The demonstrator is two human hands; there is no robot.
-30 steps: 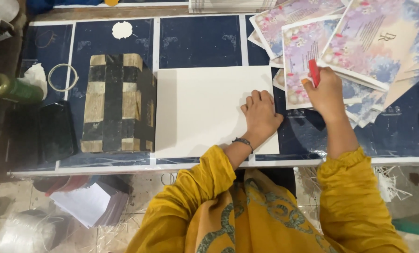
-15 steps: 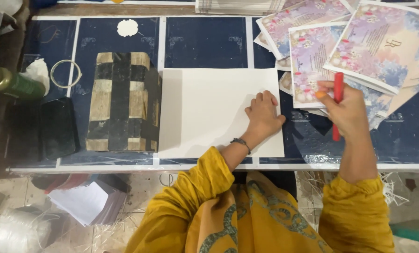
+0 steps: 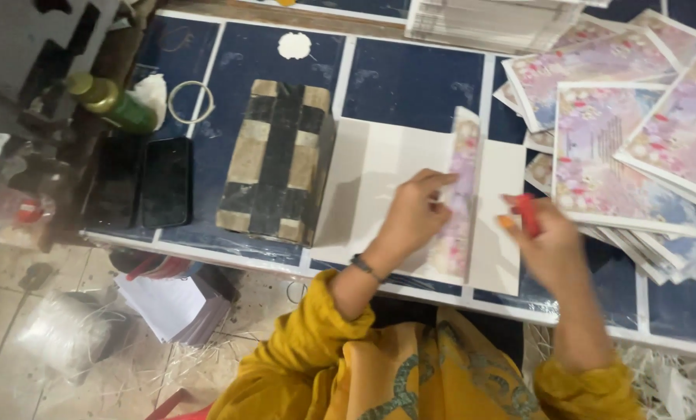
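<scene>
A large white card (image 3: 379,167) lies flat on the dark blue table (image 3: 410,85) in front of me. Its right part is folded up and over, showing a floral printed face (image 3: 461,194). My left hand (image 3: 414,214) presses on the card and pinches that folded flap with fingers and thumb. My right hand (image 3: 542,241), blurred, hovers just right of the fold and grips a small red tool (image 3: 525,214). A wristband sits on my left wrist.
A block wrapped in black and tan tape (image 3: 276,159) stands left of the card. Floral printed cards (image 3: 636,132) are spread at the right, a white stack (image 3: 496,23) at the back. Two dark phones (image 3: 142,183), a green bottle (image 3: 115,101) and a ring (image 3: 191,101) lie at the left.
The card's right side has been folded up, showing its floral face. My left hand moved onto the flap. My right hand came down left with the red tool.
</scene>
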